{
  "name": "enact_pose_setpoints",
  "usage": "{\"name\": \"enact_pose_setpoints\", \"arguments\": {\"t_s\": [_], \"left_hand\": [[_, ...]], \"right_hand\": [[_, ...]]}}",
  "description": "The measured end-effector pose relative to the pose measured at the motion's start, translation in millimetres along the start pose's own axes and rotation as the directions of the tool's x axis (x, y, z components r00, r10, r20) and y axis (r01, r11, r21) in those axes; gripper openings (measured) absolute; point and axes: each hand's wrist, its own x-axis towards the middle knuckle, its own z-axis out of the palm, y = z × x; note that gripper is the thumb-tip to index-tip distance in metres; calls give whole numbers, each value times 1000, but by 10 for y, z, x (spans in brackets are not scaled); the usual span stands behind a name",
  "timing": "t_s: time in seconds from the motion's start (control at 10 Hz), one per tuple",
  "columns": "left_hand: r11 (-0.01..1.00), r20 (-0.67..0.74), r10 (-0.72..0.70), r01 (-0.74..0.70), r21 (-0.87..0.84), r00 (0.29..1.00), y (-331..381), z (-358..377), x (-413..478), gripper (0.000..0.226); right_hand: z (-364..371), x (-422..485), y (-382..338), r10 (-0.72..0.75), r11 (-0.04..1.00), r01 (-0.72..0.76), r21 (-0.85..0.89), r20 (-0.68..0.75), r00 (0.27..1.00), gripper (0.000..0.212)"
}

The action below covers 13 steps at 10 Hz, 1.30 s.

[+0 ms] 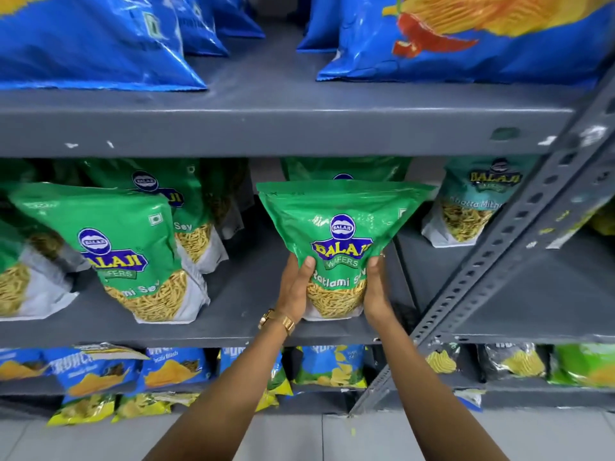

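Note:
A green Ratlami Sev snack bag (342, 224) stands upright at the front of the grey middle shelf (239, 334). My left hand (294, 289) grips its lower left side, thumb on the front. My right hand (374, 291) grips its lower right side. A gold watch is on my left wrist. Another green bag (346, 168) stands right behind the held one, mostly hidden.
More green sev bags (129, 247) stand to the left on the same shelf, a teal bag (472, 201) to the right. Big blue chip bags (466, 34) lie on the shelf above. Small blue and yellow packs (173, 367) fill the shelf below. A slotted grey upright (519, 224) crosses at right.

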Motion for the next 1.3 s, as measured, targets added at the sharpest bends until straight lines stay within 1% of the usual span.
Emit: {"name": "enact_pose_setpoints", "arguments": {"t_s": [0.1, 0.2, 0.3, 0.4, 0.5, 0.6, 0.7, 0.8, 0.9, 1.0, 1.1, 1.2, 1.3], "left_hand": [[1000, -28, -9, 9, -11, 1000, -26, -46, 14, 101], [1000, -77, -9, 9, -5, 997, -62, -30, -16, 107], [1000, -118, -17, 18, 7, 993, -50, 48, -42, 106], [999, -128, -20, 24, 31, 992, -49, 131, -31, 93], [998, -123, -20, 27, 56, 992, -59, 151, -19, 92], [999, -120, 0, 6, 53, 993, -24, 127, -34, 95], [995, -91, 3, 7, 104, 996, 34, 102, -84, 96], [984, -14, -43, 45, 171, 999, 79, 10, -100, 94], [965, 65, -46, 28, 261, 997, 263, -77, -189, 82], [937, 102, 62, -93, 337, 993, 363, -198, -321, 104], [827, 107, 243, -264, 497, 964, 472, -319, -606, 111], [633, 153, 477, -459, 623, 865, 737, -419, -944, 106], [323, 367, 639, -669, 669, 676, 1170, -578, -1200, 99]], "right_hand": [[86, -34, -95, -69, 998, 69, 7, -2, 998, 77], [79, -49, -57, -61, 998, 62, 9, -18, 998, 92], [9, -54, -89, -55, 998, 55, -13, -23, 998, 109], [-44, -35, -86, -55, 998, 58, 36, -77, 995, 88], [-51, -28, -68, -42, 999, 44, 17, -81, 996, 81], [-36, -42, -122, -60, 998, 62, 19, -86, 994, 86], [-3, -77, -189, -46, 999, 47, 12, -75, 996, 84], [-17, -150, -259, -12, 1000, 11, -25, -41, 999, 102], [8, -289, -388, 23, 996, -28, -89, -58, 998, 107], [122, -599, -584, -53, 977, 18, -213, -160, 986, 75], [263, -1049, -769, -184, 964, 134, -231, -214, 959, 79], [428, -1494, -1121, -354, 915, 310, -259, -146, 924, 91], [489, -2068, -1850, -543, 839, 530, -119, -129, 830, 63]]}}
